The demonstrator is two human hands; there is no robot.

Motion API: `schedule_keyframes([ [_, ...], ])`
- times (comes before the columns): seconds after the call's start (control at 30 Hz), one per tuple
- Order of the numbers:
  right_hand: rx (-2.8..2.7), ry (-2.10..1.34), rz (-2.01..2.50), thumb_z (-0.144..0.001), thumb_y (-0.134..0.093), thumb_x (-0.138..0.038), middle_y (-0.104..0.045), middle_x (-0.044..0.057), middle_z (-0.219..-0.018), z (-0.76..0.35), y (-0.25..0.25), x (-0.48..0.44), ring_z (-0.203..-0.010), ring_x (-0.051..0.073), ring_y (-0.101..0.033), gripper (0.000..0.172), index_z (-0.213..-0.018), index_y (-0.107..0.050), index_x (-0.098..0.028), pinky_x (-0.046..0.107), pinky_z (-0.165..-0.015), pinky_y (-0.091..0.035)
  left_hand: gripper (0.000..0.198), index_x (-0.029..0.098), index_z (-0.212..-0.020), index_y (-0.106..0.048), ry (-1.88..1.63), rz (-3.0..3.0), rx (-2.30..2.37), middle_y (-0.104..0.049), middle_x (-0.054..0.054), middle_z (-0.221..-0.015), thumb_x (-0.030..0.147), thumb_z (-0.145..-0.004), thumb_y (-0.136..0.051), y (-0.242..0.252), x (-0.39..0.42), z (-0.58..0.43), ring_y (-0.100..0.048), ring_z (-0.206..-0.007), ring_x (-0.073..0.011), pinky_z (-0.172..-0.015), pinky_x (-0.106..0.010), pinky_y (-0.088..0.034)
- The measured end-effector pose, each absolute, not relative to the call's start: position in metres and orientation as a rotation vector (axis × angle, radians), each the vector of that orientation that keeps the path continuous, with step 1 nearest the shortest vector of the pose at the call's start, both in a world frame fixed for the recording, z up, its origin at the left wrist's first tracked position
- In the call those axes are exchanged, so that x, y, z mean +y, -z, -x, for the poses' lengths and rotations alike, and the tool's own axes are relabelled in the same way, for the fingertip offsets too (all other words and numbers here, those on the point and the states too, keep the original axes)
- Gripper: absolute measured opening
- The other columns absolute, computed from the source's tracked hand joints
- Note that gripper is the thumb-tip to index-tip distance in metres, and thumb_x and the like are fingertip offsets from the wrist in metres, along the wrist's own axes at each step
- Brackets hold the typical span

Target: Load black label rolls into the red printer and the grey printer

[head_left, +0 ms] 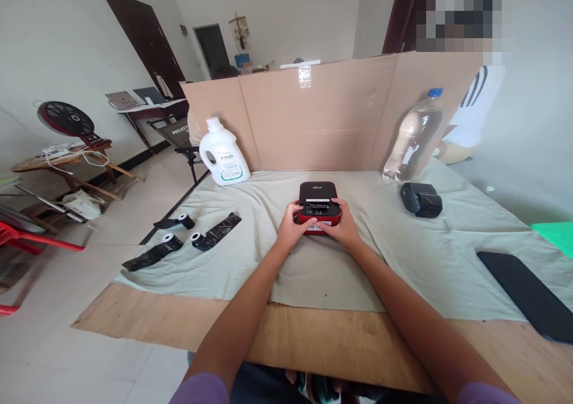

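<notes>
A small red and black thermal printer (318,190) sits at the middle of the cloth, its dark lid toward the back and a slot across its top. My left hand (293,225) grips its left side, thumb on the front face. On the right side my right hand (342,222) holds it the same way, its thumb near the front label. Both hands' far fingers are partly hidden behind the printer's sides. Left of them lie several black rolls with white cores, among them one roll (199,241) with a loose strip stretched to the right.
A white jug (224,156) and a clear blue-capped bottle (414,135) stand before a cardboard screen (313,120). Toward the right are a black boxy object (421,200) and a dark flat phone-like slab (523,293). Behind the screen is another person (474,105).
</notes>
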State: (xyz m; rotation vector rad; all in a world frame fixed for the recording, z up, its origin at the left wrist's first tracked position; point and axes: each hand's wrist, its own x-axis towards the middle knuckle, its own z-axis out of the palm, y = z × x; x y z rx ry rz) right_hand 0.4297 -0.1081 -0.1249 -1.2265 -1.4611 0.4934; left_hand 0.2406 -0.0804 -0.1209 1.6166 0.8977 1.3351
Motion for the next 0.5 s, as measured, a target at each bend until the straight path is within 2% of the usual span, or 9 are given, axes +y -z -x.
schedule_keyframes([
  [0.13,-1.475,-0.477,1.222,-0.063,-0.086,-0.052,-0.054,0.012,-0.133,-0.4303,0.1266,-0.1072,-0.115,0.029,-0.060,0.087,-0.133,-0.041,-0.025,0.048,-0.101,-0.050,0.049,0.021,-0.105,-0.049,-1.367,-1.614,0.935,-0.054,-0.012,-0.138,0.039,-0.074,-0.083,0.1253,-0.0797,-0.2434,-0.064,-0.111,-0.0217,-0.096,-0.039,-0.054],
  [0.37,-1.528,-0.383,1.196,-0.065,-0.084,-0.053,-0.051,0.013,-0.137,-0.4328,0.1286,-0.1037,-0.123,0.031,-0.055,0.091,-0.139,-0.040,-0.025,0.050,-0.107,-0.046,0.044,0.022,-0.121,-0.053,-1.443,-1.679,0.841,-0.050,-0.012,-0.143,0.031,-0.083,-0.074,0.1274,-0.0865,-0.2419,-0.055,-0.129,-0.0247,-0.107,-0.041,-0.048],
  [0.5,-1.553,-0.381,1.215,-0.068,-0.082,-0.055,-0.045,0.015,-0.146,-0.4334,0.1299,-0.1032,-0.132,0.033,-0.049,0.104,-0.152,-0.028,-0.025,0.053,-0.111,-0.042,0.044,0.023,-0.123,-0.054,-1.445,-1.710,0.842,-0.046,-0.012,-0.146,0.032,-0.084,-0.073,0.1257,-0.0879,-0.2395,-0.053,-0.130,-0.0247,-0.106,-0.039,-0.049],
])
